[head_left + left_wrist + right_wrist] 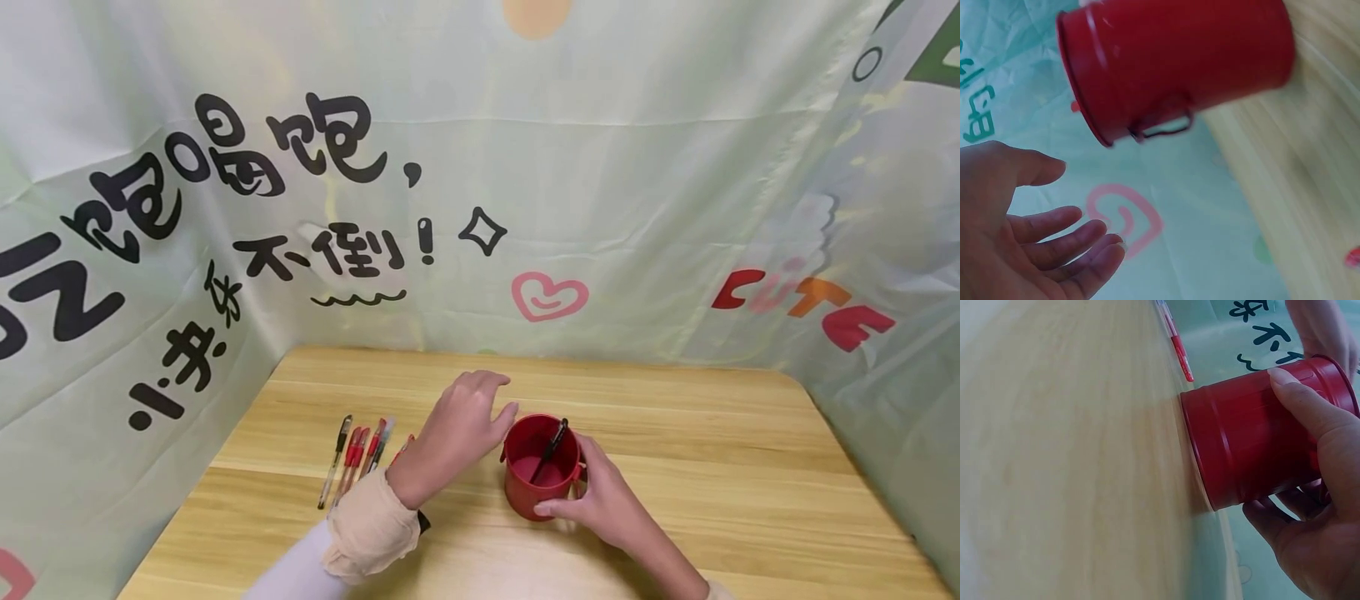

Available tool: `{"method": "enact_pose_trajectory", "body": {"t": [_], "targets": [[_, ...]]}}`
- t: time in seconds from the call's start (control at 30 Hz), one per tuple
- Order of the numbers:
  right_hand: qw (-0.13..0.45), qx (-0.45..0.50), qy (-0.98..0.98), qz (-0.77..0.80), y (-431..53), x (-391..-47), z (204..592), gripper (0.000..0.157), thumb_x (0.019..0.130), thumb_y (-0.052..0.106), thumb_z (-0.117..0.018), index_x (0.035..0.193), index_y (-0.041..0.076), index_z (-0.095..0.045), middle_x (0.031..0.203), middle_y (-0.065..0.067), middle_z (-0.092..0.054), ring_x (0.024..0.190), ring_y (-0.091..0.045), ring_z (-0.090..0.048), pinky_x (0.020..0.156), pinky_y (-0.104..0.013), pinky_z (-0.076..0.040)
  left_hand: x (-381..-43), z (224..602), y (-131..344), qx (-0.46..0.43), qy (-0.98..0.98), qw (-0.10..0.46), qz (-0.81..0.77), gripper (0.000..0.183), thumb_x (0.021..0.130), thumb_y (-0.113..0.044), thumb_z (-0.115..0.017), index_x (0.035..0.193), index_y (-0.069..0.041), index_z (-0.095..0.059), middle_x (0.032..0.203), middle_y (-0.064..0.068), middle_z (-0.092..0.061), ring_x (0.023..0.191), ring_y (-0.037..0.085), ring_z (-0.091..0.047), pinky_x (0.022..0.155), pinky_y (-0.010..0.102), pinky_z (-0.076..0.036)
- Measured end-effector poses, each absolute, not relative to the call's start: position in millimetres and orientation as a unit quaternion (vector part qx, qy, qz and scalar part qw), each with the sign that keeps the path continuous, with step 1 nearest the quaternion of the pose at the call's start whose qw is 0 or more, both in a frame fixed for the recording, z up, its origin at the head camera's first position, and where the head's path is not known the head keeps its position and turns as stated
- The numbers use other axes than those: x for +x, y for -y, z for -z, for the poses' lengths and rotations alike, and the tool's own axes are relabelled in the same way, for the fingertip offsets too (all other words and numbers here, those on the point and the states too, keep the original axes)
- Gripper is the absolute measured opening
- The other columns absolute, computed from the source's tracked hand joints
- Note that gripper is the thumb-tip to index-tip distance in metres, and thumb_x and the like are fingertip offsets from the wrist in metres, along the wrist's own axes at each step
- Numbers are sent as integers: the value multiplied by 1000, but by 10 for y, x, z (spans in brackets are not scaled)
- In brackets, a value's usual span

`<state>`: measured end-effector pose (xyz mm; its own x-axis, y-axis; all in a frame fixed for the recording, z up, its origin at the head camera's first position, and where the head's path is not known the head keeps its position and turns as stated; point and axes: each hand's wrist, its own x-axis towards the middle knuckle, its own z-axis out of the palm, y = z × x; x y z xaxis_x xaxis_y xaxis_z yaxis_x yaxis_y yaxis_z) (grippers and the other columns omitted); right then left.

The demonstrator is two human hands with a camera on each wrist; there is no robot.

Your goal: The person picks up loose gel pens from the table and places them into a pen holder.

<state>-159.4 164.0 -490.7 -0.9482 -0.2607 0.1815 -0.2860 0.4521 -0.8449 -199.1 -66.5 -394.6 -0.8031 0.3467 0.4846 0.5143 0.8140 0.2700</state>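
Note:
A red metal bucket with small side handles stands on the wooden table, and a black pen leans inside it. My right hand grips the bucket from its right side, thumb across the front; in the right wrist view the fingers wrap beneath its handle side. My left hand hovers to the left of the bucket's rim, holding nothing. In the left wrist view that hand has its thumb apart from loosely bent fingers, with the bucket just beyond them.
Several pens lie on the left of the table, among them a black-capped pen and red-capped pens. My left forearm partly covers them. A printed cloth curtain hangs along the table's back and sides.

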Motion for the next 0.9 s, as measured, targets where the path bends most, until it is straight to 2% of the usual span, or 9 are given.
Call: {"method": "enact_pose_trajectory", "body": {"t": [0.23, 0.67, 0.77, 0.9], "targets": [[-2, 151, 849, -507, -1636, -1600, 4900, 104, 64, 43, -98, 149, 14, -46, 142, -5, -59, 126, -24, -63, 97, -33, -59, -2083, 4071, 848, -201, 939, 193, 203, 36, 99, -28, -70, 122, -2, -73, 122, 15, -75, 112, 31, -73, 93, 43, -62], [-3, 152, 844, -514, -1641, -1604, 4920, 104, 63, 42, -99, 149, 14, -46, 141, -5, -59, 125, -24, -63, 97, -32, -59, -2155, 4238, 1100, -146, 962, 120, 197, 39, 92, -22, -77, 123, 1, -71, 118, 19, -74, 108, 34, -73, 90, 46, -62], [-1, 151, 846, -512, -1640, -1602, 4919, 104, 63, 42, -99, 148, 14, -46, 141, -5, -59, 125, -24, -63, 97, -31, -59, -2174, 4291, 1136, -140, 964, 112, 195, 37, 92, -20, -77, 121, 2, -72, 115, 20, -75, 102, 32, -74, 85, 45, -63], [-4, 148, 845, -513, -1638, -1597, 4918, 105, 63, 42, -99, 148, 13, -46, 141, -6, -59, 125, -24, -63, 98, -32, -59, -2181, 4346, 1176, -127, 969, 85, 196, 35, 90, -15, -76, 120, 3, -72, 114, 20, -75, 84, 25, -70, 72, 38, -61]]}}
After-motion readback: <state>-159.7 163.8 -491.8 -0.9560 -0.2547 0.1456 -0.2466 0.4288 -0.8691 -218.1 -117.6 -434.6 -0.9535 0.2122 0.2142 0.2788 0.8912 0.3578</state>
